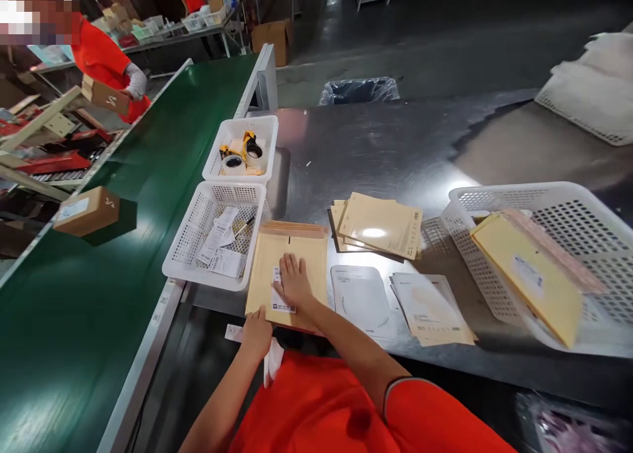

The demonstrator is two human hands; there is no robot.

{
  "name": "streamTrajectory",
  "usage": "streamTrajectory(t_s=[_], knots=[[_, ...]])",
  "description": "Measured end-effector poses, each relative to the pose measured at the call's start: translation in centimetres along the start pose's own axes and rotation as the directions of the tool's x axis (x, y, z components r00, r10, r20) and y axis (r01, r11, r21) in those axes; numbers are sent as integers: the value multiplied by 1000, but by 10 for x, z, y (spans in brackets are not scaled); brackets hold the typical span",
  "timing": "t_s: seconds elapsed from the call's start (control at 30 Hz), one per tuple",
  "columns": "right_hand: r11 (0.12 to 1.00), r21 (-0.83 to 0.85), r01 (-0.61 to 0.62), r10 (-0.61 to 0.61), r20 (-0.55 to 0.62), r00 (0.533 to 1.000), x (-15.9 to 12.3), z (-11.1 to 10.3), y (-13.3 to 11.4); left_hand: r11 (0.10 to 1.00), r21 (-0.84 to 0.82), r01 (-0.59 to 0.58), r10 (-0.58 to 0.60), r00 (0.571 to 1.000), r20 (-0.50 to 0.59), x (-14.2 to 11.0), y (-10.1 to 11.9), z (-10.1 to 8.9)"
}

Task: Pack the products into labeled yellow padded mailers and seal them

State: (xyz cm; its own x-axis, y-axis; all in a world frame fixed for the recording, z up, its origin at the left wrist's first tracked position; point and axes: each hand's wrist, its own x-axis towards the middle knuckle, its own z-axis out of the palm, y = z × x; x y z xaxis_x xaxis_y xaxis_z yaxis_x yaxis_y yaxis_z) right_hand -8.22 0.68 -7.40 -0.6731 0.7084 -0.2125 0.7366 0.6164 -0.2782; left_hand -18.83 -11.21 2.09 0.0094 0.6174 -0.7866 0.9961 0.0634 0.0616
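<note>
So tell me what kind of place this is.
Most likely a packing or shipping station in a warehouse. A green conveyor belt carries a labelled cardboard box, and the steel table holds stacked padded envelopes. The right hand presses a label onto an envelope.

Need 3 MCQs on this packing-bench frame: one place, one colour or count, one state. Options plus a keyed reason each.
1. Where does the right hand rest?
A. in a basket
B. flat on the label on the padded envelope
C. on the conveyor belt

2. What colour is the conveyor belt?
A. green
B. blue
C. grey

3. How does the left hand stand?
A. raised in the air
B. holding a tape roll
C. at the envelope's near edge

Key:
1 B, the palm lies flat over the white label.
2 A, the belt surface is dark green.
3 C, its fingers meet the envelope's near edge at the table edge.
</note>
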Motion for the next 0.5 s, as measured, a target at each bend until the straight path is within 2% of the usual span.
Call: streamTrajectory(t_s=[0.03, 0.1, 0.13, 0.27, 0.4, 0.47, 0.5], knots=[[994, -16, 105, -105, 5, 994, -9, 4, -1, 1000, -17, 12, -12, 1000, 7, 2, 0, 0], [948, -46, 315, -314, 18, 949, -33, 10, -6, 998, -62, 26, -26, 1000, 4, 4, -1, -2], [928, -60, 367, -366, 26, 930, -44, 12, -8, 996, -89, 26, -26, 1000, -2, 3, -2, -2], [935, -70, 348, -341, 100, 935, -62, 5, -19, 978, -210, 6, -11, 1000, -23, -13, -12, -5], [950, -8, 312, -308, 148, 940, -63, -17, -32, 941, -338, 15, -54, 993, -105, -47, -34, -4], [954, 48, 297, -301, 112, 947, -69, -37, -27, 887, -462, -4, -88, 980, -176, -65, -51, -2], [957, 83, 279, -282, 31, 959, -74, -52, -18, 854, -520, -25, -96, 974, -206, -73, -59, -2]])
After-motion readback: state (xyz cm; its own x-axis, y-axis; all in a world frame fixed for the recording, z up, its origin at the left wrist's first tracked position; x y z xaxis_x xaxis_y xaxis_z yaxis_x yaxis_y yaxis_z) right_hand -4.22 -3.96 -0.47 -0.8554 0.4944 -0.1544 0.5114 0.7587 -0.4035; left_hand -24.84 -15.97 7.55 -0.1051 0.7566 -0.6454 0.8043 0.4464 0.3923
